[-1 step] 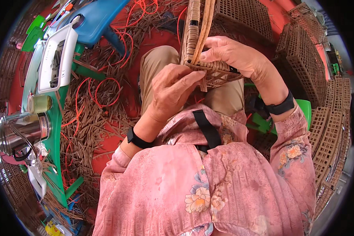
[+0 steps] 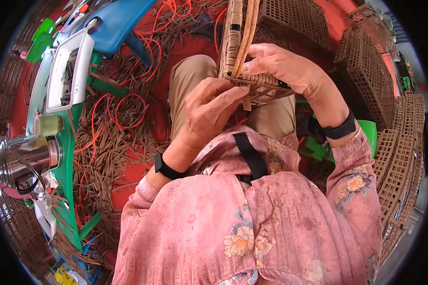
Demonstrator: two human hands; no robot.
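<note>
A brown woven basket [image 2: 229, 54] rests over my knees at the top middle, tilted with one corner toward me. A pale, bent handle strip [image 2: 247, 40] rises from its rim. My left hand [image 2: 210, 105] is closed at the near corner, its fingertips pinching the end of a short flat weaving strip [image 2: 247, 102] that sticks out below the rim. Across the basket's right side lies my right hand [image 2: 285, 68], gripping the edge with the thumb beside the foot of the handle. Some of its fingertips are hidden behind the handle and rim.
Left of me, a green bench [image 2: 70, 161] bears a white tray [image 2: 88, 52] with dark tools, a glass jar [image 2: 47, 125] and a metal flask [image 2: 26, 159]. A blue stool [image 2: 114, 28], brown strip scraps and orange cord [image 2: 116, 114] lie beyond. Woven panels [image 2: 366, 71] stand at right.
My left hand has shifted very slightly to the right at the corner. The basket and my right hand look the same.
</note>
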